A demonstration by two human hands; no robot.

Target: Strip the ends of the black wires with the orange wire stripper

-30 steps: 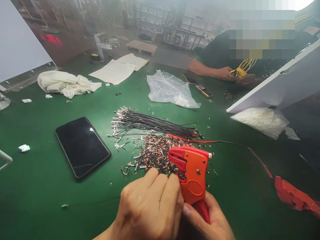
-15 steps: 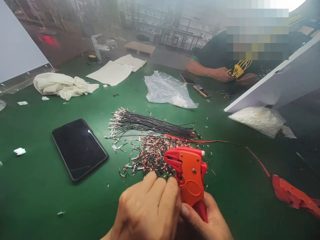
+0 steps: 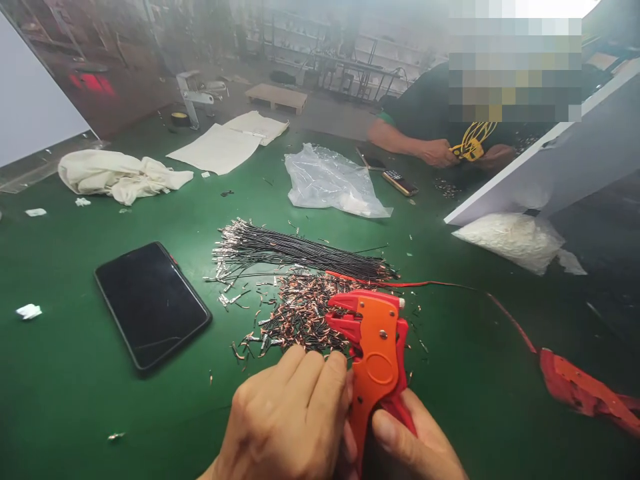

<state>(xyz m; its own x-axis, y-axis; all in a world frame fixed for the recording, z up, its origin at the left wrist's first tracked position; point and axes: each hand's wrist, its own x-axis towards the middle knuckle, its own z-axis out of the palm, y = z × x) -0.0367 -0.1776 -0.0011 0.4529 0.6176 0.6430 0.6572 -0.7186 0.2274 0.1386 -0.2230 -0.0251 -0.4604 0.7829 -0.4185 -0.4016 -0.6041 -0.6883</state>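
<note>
My right hand point(image 3: 417, 437) is wrapped round the handles of an orange and red wire stripper point(image 3: 379, 340), whose jaws stand apart, pointing left. Right beside the tool's lower body, my left hand point(image 3: 287, 413) is closed with its knuckles up; its fingertips, and whatever they may hold, are hidden. Just beyond the jaws lies a heap of short black wire scraps point(image 3: 305, 310) with bare copper ends. Behind that heap rests a bundle of long black wires point(image 3: 305, 248), with metal terminals at the left and copper ends at the right.
A phone point(image 3: 153, 305) lies left on the green table point(image 3: 165, 427). Farther back are white cloth point(image 3: 120, 175), paper point(image 3: 220, 148) and a clear plastic bag point(image 3: 335, 180). At right are a red pouch-like item point(image 3: 585, 387) and a filled bag point(image 3: 510, 237). Another person's hand point(image 3: 437, 153) is near yellow wires point(image 3: 473, 147).
The wire stripper's jaws have opened, and its handles have spread apart in my right hand. My left hand stays closed beside it. The view has shifted slightly.
</note>
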